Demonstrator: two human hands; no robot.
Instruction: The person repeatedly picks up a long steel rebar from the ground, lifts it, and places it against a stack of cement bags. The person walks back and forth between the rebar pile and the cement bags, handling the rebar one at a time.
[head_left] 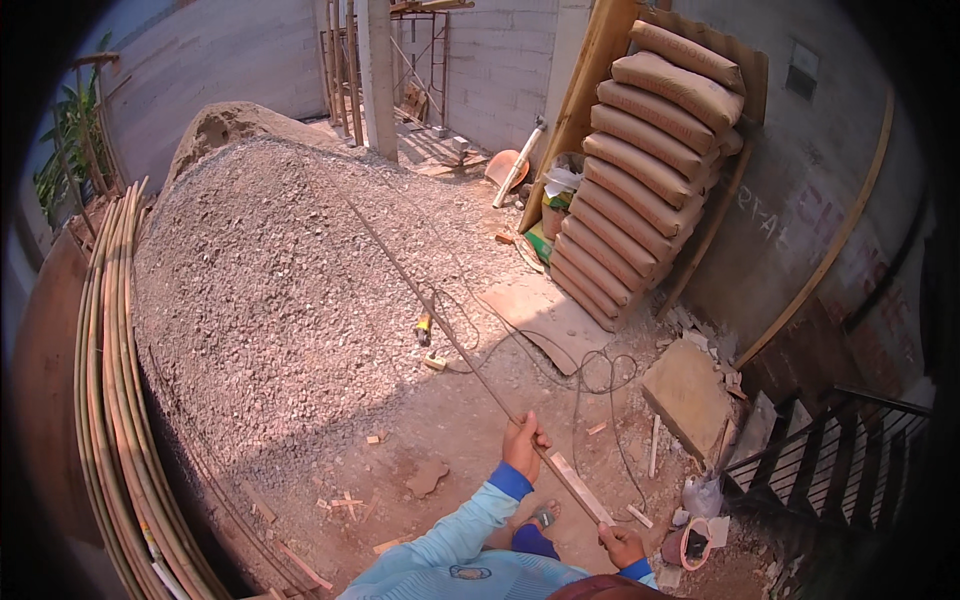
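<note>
A long thin steel rod (482, 377) runs diagonally from the gravel pile down toward my body. My left hand (522, 444) is closed around it, in front of me at about waist height. Farther down, at the rod's near end, my right hand (623, 546) is closed too, with its thumb on top. A pale wooden strip (578, 484) shows along the rod between my hands; whether it is held or lies on the ground I cannot tell. Beyond my left hand, a yellow and black power tool (424, 329) lies on the ground beside the rod.
A large gravel pile (270, 270) fills the left, with long bamboo poles (108, 400) beside it. Stacked cement bags (640, 170) lean at the right. A black cable (590, 390) loops over the ground. Black metal stair railings (850, 460) and a bucket (690, 545) stand at lower right.
</note>
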